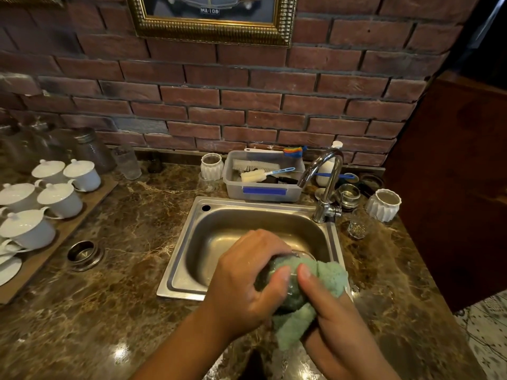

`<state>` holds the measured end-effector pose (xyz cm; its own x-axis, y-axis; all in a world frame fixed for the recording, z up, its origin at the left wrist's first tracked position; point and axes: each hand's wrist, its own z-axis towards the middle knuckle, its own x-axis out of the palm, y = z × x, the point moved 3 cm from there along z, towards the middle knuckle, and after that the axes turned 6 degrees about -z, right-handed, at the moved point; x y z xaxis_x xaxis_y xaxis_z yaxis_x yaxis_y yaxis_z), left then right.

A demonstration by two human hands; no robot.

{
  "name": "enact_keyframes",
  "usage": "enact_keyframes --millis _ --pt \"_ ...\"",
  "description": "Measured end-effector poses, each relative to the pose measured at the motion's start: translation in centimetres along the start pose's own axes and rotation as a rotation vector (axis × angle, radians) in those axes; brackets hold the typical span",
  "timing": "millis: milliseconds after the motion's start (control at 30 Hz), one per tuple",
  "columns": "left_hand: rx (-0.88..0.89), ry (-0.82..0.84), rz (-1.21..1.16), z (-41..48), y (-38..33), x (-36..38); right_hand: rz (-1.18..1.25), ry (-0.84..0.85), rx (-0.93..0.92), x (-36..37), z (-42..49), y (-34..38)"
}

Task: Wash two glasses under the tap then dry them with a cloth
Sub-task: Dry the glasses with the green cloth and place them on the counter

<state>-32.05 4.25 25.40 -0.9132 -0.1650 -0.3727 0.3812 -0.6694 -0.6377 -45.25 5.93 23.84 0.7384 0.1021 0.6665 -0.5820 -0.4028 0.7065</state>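
Over the front right corner of the steel sink (192, 231), my left hand (244, 281) grips a clear glass (295, 256); fingers curl over its top and the thumb lies on its side. A green cloth (329, 278) is stuffed inside and wrapped around the glass. My right hand (332, 325) holds the cloth from below, thumb pressing it against the glass. Most of the glass is hidden by cloth and hands. A second small clear glass (358, 226) stands on the counter right of the tap (326, 182). No water runs from the tap.
A grey plastic tub (263, 190) with brushes sits behind the sink. White lidded cups (59, 198) stand on a board at the left. A white ribbed pot (384, 205) stands right of the tap, a steel ring (83, 253) is set in the marble counter, and jars line the brick wall.
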Motion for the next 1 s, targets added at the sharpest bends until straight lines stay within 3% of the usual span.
enact_keyframes --millis 167,233,300,367,433,500,567,667,733,800,900,1000 --pt "-0.685 -0.233 -0.594 -0.3 0.2 1.2 -0.830 -0.040 -0.434 0.1 -0.3 1.4" --pt "-1.046 -0.305 -0.899 -0.3 0.4 1.5 -1.358 0.009 -0.730 -0.3 -0.3 1.2" --pt "-1.355 -0.248 -1.082 -0.5 0.2 1.5 -1.856 0.039 -1.044 -1.0 0.1 0.4" --pt "-1.453 -0.178 -1.174 -0.8 0.0 1.3 -1.917 0.044 -1.158 -1.3 0.2 -0.1" --pt "-1.416 -0.225 -1.173 -1.0 -0.1 1.5 -1.866 0.032 -1.097 -0.9 -0.1 0.1" --pt "-1.257 -0.348 -1.045 -0.8 -0.1 1.5 -1.746 0.035 -0.900 -0.9 -0.3 -0.1" --pt "-0.965 -0.387 -0.803 -0.4 -0.2 1.0 -1.328 -0.030 -0.568 0.8 -1.1 0.7" --pt "-0.434 -0.248 -0.352 0.0 -1.0 0.0 -0.658 -0.234 -0.266 0.9 -1.5 1.1" --pt "-0.109 -0.132 -0.082 0.1 -1.4 -0.4 -0.245 -0.089 -0.058 1.0 -1.0 1.1" --pt "0.069 -0.051 0.045 0.1 -1.7 -0.3 0.001 0.027 0.022 1.0 -0.8 1.3" --pt "-0.082 -0.064 -0.067 0.0 -1.1 -0.1 -0.114 0.026 -0.028 0.5 -0.3 1.4" --pt "-0.494 -0.144 -0.358 -0.1 -1.2 0.7 -0.615 -0.037 -0.280 0.2 -0.5 2.1"
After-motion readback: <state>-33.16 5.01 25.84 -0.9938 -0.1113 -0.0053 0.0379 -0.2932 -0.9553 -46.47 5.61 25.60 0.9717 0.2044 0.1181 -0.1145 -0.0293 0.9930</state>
